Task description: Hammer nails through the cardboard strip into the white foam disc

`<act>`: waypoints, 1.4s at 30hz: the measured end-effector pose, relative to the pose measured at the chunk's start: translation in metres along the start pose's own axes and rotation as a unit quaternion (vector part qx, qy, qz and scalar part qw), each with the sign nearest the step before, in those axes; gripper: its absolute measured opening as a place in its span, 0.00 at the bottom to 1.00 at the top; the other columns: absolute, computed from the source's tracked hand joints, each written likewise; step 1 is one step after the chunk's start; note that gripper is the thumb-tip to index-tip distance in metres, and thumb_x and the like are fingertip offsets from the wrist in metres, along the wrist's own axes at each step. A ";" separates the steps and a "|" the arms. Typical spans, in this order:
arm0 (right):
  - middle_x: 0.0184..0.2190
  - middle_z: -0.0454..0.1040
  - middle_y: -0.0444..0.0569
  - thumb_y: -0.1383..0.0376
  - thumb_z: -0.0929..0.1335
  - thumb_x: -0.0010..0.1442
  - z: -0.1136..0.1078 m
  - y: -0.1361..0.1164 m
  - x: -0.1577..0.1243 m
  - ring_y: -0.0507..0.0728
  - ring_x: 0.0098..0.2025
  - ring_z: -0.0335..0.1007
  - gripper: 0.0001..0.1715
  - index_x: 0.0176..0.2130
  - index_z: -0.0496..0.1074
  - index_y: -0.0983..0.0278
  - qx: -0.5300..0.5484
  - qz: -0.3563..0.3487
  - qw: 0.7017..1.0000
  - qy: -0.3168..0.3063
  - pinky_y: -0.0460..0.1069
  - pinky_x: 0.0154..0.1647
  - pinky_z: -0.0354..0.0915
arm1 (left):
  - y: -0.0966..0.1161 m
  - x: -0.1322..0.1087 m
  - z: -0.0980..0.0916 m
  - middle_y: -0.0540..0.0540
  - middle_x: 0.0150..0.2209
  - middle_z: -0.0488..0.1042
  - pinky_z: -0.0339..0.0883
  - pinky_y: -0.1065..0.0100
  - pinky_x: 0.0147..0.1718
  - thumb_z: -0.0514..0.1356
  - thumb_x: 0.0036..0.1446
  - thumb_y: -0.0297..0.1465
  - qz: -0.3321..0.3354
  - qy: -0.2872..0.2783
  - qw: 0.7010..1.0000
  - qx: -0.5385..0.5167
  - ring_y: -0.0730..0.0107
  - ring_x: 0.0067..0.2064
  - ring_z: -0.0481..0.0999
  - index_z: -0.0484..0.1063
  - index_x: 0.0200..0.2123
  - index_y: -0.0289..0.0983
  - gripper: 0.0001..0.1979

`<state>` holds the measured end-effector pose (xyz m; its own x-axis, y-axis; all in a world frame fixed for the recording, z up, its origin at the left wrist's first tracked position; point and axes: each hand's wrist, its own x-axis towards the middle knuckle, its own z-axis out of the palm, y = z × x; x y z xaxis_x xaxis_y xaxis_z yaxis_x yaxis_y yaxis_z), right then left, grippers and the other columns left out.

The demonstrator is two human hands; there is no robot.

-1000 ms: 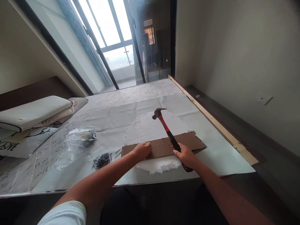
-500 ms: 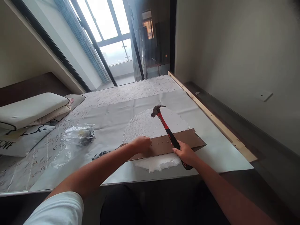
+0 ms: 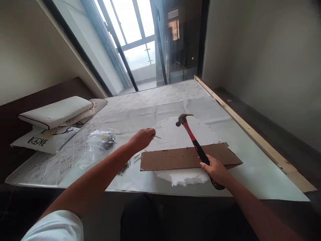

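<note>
Left hand (image 3: pixel 142 139) now lifted off cardboard (image 3: pixel 154 163) at lower centre, row of dots (image 3: pixel 175 156) unobstructed, likely freeing it for work; left grip pinches nail (image 3: pixel 157 137) near frame centre; right hand (image 3: pixel 216 170) grips hammer (image 3: pixel 192 137), right of centre.

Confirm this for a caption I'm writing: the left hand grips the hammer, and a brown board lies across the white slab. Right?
The gripping side is wrong: the head view shows the right hand gripping the hammer; the brown board does lie across the white slab.
</note>
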<state>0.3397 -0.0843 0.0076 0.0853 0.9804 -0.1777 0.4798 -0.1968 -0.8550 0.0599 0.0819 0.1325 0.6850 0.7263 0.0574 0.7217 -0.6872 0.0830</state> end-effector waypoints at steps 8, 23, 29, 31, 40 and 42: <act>0.32 0.75 0.54 0.58 0.57 0.61 0.000 -0.003 0.003 0.60 0.31 0.72 0.24 0.52 0.64 0.67 -0.127 -0.035 0.991 0.007 0.51 0.30 0.65 | -0.102 -0.133 0.115 0.47 0.27 0.76 0.64 0.71 0.32 0.54 0.48 0.28 -0.420 0.107 0.893 -0.121 0.67 0.32 0.75 0.70 0.27 0.35 0.05; 0.42 0.73 0.48 0.61 0.64 0.63 -0.056 -0.025 0.142 0.54 0.38 0.72 0.16 0.49 0.67 0.65 -0.512 -0.133 0.848 -0.026 0.54 0.39 0.70 | -0.108 -0.150 0.181 0.41 0.38 0.73 0.66 0.60 0.45 0.51 0.52 0.31 -0.274 0.217 0.936 -0.047 0.59 0.43 0.72 0.74 0.36 0.37 0.13; 0.45 0.72 0.50 0.59 0.64 0.63 -0.055 -0.006 0.156 0.56 0.41 0.71 0.18 0.51 0.66 0.64 -0.525 -0.138 0.839 -0.044 0.56 0.42 0.69 | -0.035 -0.109 0.133 0.41 0.42 0.72 0.66 0.60 0.47 0.50 0.57 0.28 -0.118 0.272 0.953 -0.063 0.62 0.47 0.70 0.73 0.37 0.37 0.12; 0.46 0.72 0.50 0.60 0.64 0.63 -0.056 -0.005 0.157 0.56 0.43 0.71 0.18 0.50 0.66 0.64 -0.533 -0.138 0.834 -0.049 0.57 0.44 0.68 | -0.002 -0.093 0.125 0.42 0.45 0.72 0.63 0.58 0.50 0.51 0.56 0.27 -0.020 0.236 0.970 -0.047 0.61 0.50 0.69 0.73 0.38 0.37 0.11; 0.41 0.74 0.50 0.67 0.63 0.61 0.025 -0.059 0.094 0.54 0.40 0.70 0.10 0.39 0.73 0.62 -0.517 -0.252 0.805 -0.144 0.46 0.41 0.62 | 0.052 -0.077 0.156 0.44 0.41 0.73 0.64 0.60 0.50 0.53 0.57 0.22 0.126 0.181 0.975 -0.007 0.64 0.48 0.70 0.72 0.38 0.36 0.10; 0.36 0.75 0.48 0.68 0.62 0.62 0.049 -0.066 0.084 0.53 0.37 0.70 0.11 0.35 0.73 0.63 -0.517 -0.267 0.796 -0.168 0.46 0.38 0.62 | 0.052 -0.079 0.165 0.42 0.43 0.73 0.63 0.59 0.52 0.52 0.56 0.22 0.126 0.196 0.973 -0.010 0.63 0.50 0.69 0.72 0.40 0.35 0.11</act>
<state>0.2725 0.0102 0.0254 -0.5261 0.8283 -0.1929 0.8465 0.5318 -0.0252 0.0604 -0.0137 -0.0318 0.7467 0.4879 0.4522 0.5308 -0.8467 0.0370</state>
